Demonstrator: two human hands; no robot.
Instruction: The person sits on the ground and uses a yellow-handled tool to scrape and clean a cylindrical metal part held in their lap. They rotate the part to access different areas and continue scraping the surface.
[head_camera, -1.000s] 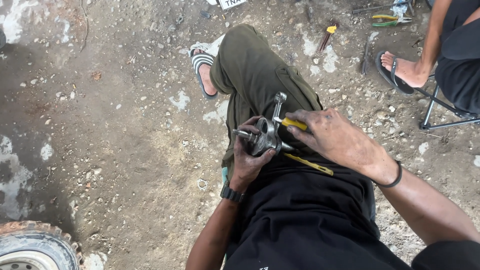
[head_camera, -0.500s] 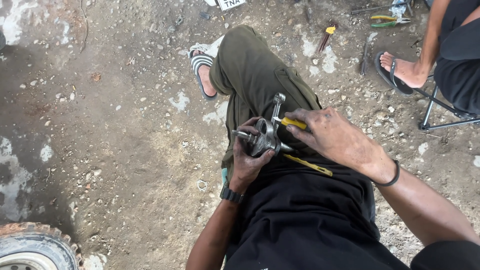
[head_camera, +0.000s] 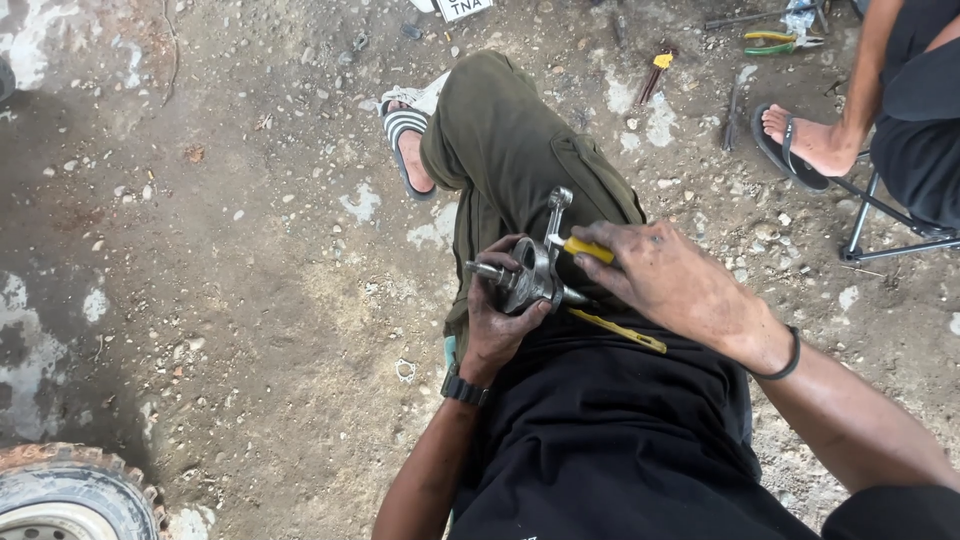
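Note:
I sit on rough ground with a grey metal crankshaft and its connecting rod (head_camera: 535, 268) held over my lap. My left hand (head_camera: 497, 322) grips the crankshaft from below, a dark watch on the wrist. My right hand (head_camera: 672, 282) is closed around a tool with a yellow handle (head_camera: 588, 249), whose tip is against the crankshaft. A thin yellow strip (head_camera: 620, 329) lies across my black shirt just under that hand. My olive trouser leg (head_camera: 510, 150) stretches ahead to a striped sandal (head_camera: 403, 135).
Another person sits on a metal stool (head_camera: 885, 225) at the upper right, a sandalled foot (head_camera: 800, 142) on the ground. Pliers (head_camera: 783, 40) and other tools (head_camera: 655, 68) lie near them. A tyre (head_camera: 70, 495) sits at the lower left. A small metal ring (head_camera: 405, 371) lies in the dirt.

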